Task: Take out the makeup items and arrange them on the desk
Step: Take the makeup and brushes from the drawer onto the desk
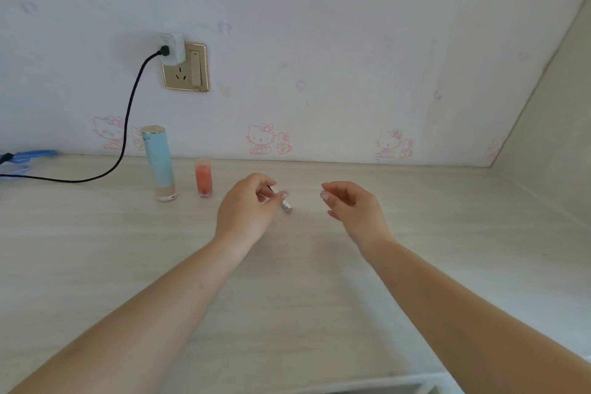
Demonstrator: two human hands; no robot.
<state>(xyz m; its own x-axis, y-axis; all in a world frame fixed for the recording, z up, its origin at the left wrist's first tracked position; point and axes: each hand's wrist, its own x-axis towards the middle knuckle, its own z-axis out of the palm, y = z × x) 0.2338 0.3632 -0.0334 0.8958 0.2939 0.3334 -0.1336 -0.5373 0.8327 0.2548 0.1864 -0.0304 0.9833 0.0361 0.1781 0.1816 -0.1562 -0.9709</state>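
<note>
**Two bottles stand on the desk, a third small item is in the left hand**

The small silver item [285,203] is hard to make out: only its shiny lower end and a dark-tipped sliver above show, the rest covered by the fingers of the left hand [248,205] just left of the frame's centre. It looks like a slim tube, tilted, its lower end close to the desk [415,265]; whether it touches the surface cannot be told. The left hand pinches it between thumb and fingertips. The right hand [350,206], right of centre and well apart from the tube, holds nothing, with its fingers loosely curled.

At the far left edge a blue object [24,157] is cut off by the frame and cannot be identified. At the bottom edge a grey strip [377,389] shows only partly. Both forearms run out of the frame at the lower corners.

Counted: three makeup items in all. Two stand upright in the middle left, near the wall: one tall pale-blue bottle [159,163] with a gold cap, and just right of it one short orange-pink bottle [203,177]. The third is the held tube. One gold wall socket [186,66] in the upper left carries one white plug adapter [171,48], from which one black cable [128,115] trails down to the desk and off the left edge.
</note>
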